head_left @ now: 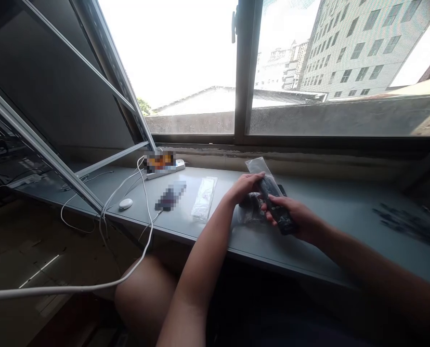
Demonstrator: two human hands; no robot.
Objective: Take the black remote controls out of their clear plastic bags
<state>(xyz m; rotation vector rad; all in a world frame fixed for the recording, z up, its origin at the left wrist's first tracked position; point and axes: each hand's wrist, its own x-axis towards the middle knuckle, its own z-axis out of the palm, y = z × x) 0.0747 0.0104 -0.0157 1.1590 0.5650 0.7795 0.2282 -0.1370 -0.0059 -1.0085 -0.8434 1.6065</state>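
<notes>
A long black object that looks like a remote control lies slantwise across my hands above the table, with its upper part inside a clear plastic sleeve. My right hand is closed around its lower half, thumb on top and fingers underneath. The fingers of my left hand pinch the sleeve near its middle, and the sleeve's loose end sticks out toward the window. Beneath and behind my hands sits a dark bundle in clear plastic, partly hidden, so its contents cannot be made out.
Left of my arm lies a flat clear packet on the grey table. A white round device, a power strip and a loose white cable are farther left. Several thin dark items lie at right. A metal frame slants at left.
</notes>
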